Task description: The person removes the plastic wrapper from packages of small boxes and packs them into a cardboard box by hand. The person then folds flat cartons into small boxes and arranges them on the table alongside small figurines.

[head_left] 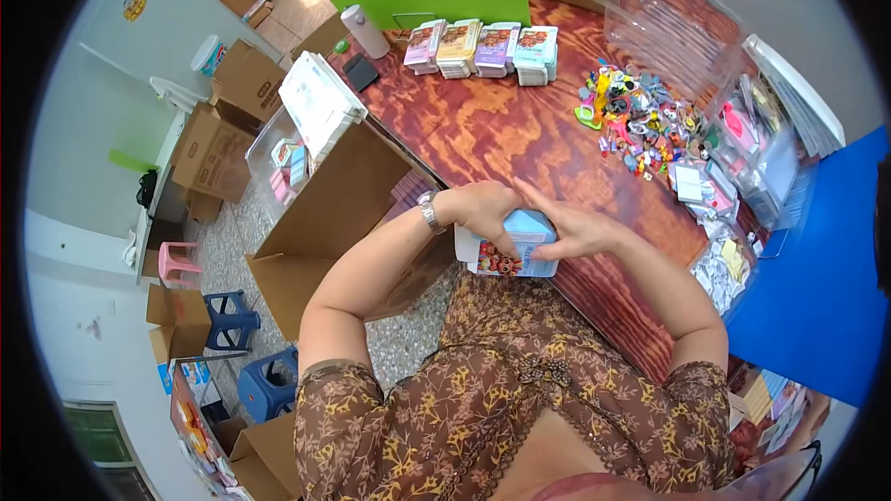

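Observation:
A small light-blue printed carton box (pixel 534 234) with a red picture is between my two hands, close to my body at the table's front edge. A pale flap sticks out at its left end. My left hand (pixel 484 213), with a metal watch at the wrist, wraps the box's left side and top. On the right side, my right hand (pixel 580 230) grips it with the thumb on its front face. An open cardboard box (pixel 325 199) stands below my left forearm, with purple cartons inside it.
Stacks of flat printed cartons (pixel 535 56) line the table's back beside a bottle (pixel 365 32) and a dark phone-like object (pixel 360 72). Colourful small trinkets (pixel 640 116) lie in a heap at right, near a clear plastic bin (pixel 673 28). A white stack (pixel 320 97) stands at left.

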### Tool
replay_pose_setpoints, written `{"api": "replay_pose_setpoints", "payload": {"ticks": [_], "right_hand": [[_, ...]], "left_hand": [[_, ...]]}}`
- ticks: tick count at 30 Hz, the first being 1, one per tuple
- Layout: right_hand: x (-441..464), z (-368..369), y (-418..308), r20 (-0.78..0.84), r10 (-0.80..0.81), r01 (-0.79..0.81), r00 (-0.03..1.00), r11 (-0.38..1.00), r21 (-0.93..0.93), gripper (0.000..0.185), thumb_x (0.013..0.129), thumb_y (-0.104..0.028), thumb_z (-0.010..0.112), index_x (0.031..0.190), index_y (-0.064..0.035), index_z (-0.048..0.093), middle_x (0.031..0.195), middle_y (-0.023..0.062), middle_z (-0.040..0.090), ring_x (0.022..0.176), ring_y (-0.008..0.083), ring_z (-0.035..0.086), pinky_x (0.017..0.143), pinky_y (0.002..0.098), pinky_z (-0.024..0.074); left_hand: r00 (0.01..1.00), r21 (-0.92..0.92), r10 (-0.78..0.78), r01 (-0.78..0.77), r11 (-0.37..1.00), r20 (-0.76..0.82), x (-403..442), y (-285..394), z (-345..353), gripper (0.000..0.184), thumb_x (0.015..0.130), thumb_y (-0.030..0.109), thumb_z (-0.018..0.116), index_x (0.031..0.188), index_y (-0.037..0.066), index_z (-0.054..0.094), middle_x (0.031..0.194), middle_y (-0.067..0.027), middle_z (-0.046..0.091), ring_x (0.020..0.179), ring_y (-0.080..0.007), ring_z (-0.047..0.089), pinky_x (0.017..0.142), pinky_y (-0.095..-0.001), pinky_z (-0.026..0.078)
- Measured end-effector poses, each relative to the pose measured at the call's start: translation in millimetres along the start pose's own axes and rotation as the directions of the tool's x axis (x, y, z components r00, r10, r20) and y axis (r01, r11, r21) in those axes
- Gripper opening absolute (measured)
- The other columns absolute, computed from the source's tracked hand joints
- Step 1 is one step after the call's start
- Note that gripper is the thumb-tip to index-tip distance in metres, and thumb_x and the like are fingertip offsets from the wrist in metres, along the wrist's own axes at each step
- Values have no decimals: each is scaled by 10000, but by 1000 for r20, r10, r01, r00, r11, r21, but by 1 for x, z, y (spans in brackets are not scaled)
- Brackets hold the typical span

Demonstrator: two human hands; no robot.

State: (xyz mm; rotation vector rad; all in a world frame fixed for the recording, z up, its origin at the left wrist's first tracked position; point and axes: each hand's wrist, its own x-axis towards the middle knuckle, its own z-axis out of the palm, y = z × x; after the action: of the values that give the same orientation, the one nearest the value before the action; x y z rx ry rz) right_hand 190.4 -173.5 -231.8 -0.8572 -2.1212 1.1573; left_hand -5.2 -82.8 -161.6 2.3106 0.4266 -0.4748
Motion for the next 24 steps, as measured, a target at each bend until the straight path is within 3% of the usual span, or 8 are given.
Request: {"api": "replay_pose_setpoints", "payload": {"ticks": [5, 8, 10, 12, 14, 18, 23, 24], "right_hand": [[-5, -14, 26, -108, 192, -192, 975, 981, 13, 1046, 771, -271, 742, 1533, -32, 66, 1387, 281, 443, 1277, 369, 479, 1044, 420, 393], [-13, -40, 50, -221, 232, -228, 947, 973, 42, 996, 780, -257, 750, 1525, -25, 132, 1391, 246, 457, 1261, 331, 497, 1023, 412, 417], [-13, -63, 50, -331, 336, -296, 882, 941, 165, 954, 786, -244, 756, 1515, -15, 184, 1382, 213, 477, 1242, 301, 514, 1001, 400, 441], [-18, -82, 82, -510, 348, -288, 787, 938, 195, 837, 810, -199, 754, 1478, 4, 293, 1322, 156, 529, 1143, 203, 574, 907, 347, 506], [-6, -98, 96, -624, 509, -56, 593, 799, 599, 713, 846, -194, 729, 1425, 15, 370, 1271, 133, 563, 1060, 177, 611, 885, 343, 516], [44, -145, 120, -732, 580, 298, 359, 672, 678, 433, 906, -165, 665, 1261, 10, 489, 1105, 91, 631, 956, 182, 652, 802, 361, 555], [90, -176, 213, -719, 635, 472, 282, 560, 681, 365, 914, -168, 651, 1227, -34, 518, 1115, 87, 635, 970, 238, 656, 785, 457, 562], [94, -177, 224, -695, 650, 507, 307, 507, 697, 360, 915, -166, 648, 1228, -42, 519, 1124, 89, 635, 980, 252, 656, 786, 477, 560]], "left_hand": [[999, 166, -32, 27, 986, 26, 45, -15, -18, 672, 616, 472, 811, 1046, -18, 649, 921, -200, 677, 837, -318, 674, 750, -378, 532], [935, 67, 212, -201, 977, -285, 63, -38, -39, 591, 718, 387, 785, 1096, -35, 619, 989, -169, 671, 910, -268, 662, 787, -351, 531], [750, -177, 66, -239, 955, -658, 70, -56, -56, 507, 798, 306, 748, 1149, -24, 592, 1033, -123, 662, 949, -219, 640, 810, -333, 526], [575, -376, -140, -316, 871, -806, 74, -78, -63, 432, 859, 232, 712, 1188, -9, 570, 1070, -87, 650, 979, -172, 617, 827, -313, 522], [499, -535, -320, -380, 754, -805, 89, -113, -55, 369, 902, 166, 676, 1212, 9, 554, 1100, -63, 635, 1000, -130, 595, 835, -290, 519], [591, -864, -633, -396, 312, -499, 125, -137, -29, 444, 925, 183, 654, 1293, 44, 448, 1188, -101, 559, 955, -152, 617, 842, -334, 532], [663, -783, -698, -573, -241, -271, 183, -171, -26, 626, 954, 260, 603, 1445, 141, 233, 1302, -223, 451, 1099, -367, 561, 910, -505, 501], [662, -774, -699, -581, -252, -270, 191, -174, -28, 631, 961, 270, 588, 1459, 168, 214, 1319, -233, 431, 1117, -380, 547, 926, -513, 490]]}}
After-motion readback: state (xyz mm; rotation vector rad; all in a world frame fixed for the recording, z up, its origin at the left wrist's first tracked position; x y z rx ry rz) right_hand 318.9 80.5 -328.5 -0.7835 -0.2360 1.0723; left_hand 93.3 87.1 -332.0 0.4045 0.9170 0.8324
